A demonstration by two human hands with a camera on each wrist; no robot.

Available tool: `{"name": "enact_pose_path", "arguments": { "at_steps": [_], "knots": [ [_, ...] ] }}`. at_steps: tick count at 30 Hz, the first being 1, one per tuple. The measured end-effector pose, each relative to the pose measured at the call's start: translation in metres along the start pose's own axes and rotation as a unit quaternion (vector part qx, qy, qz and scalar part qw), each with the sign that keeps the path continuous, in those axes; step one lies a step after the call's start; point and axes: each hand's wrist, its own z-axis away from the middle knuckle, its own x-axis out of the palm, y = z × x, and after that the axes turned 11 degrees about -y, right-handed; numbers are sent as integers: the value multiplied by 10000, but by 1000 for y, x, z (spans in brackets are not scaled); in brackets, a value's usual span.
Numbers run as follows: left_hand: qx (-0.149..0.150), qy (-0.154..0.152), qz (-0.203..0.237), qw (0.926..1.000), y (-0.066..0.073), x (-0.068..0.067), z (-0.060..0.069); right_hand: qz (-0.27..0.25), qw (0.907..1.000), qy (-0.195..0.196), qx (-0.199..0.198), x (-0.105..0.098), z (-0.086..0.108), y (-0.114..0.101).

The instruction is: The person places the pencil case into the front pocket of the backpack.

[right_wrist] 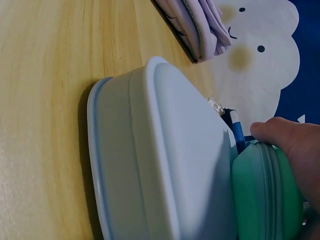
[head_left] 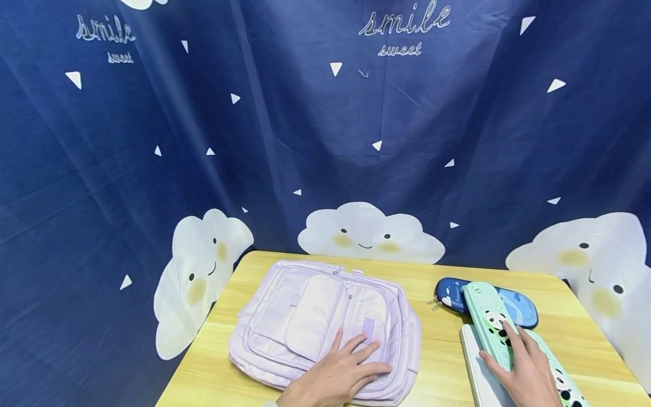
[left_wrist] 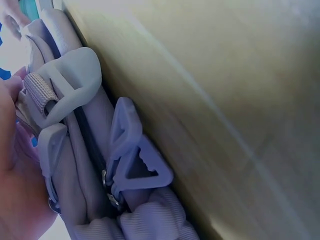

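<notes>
A pale lilac backpack [head_left: 315,316] lies flat on the table. My left hand [head_left: 338,370] rests on its front pocket with the fingers spread; in the left wrist view, straps and plastic buckles [left_wrist: 75,85] hang at the bag's edge. On the right, my right hand [head_left: 529,367] straddles a mint-green panda pencil case [head_left: 489,311], thumb on one side and fingers over the other. That case lies slanted across a blue pencil case [head_left: 452,294]. In the right wrist view, my thumb [right_wrist: 280,132] touches the zipped green case [right_wrist: 265,200] beside a white box [right_wrist: 195,165].
A second mint-green panda case [head_left: 564,384] lies right of my right hand, partly hidden by it. The wooden table [head_left: 437,339] ends at a dark blue curtain [head_left: 285,124] printed with clouds. Bare tabletop shows between the backpack and the cases.
</notes>
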Motion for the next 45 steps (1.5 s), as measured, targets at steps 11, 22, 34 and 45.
{"name": "enact_pose_path", "arguments": {
  "at_steps": [11,22,34,45],
  "knots": [
    [-134,242,800,9964,-1,6,1,-13,10000,-28,47,1,1,1],
    [-142,1016,1202,9874,0,3,1,64,9996,260,-115,1,1,2],
    [-329,1491,2259,9621,0,-6,7,145,9848,1145,-1297,11,6,1],
    [-465,1501,3343,9293,-7,-19,11,106,9796,907,-1791,13,12,-13]
  ]
}}
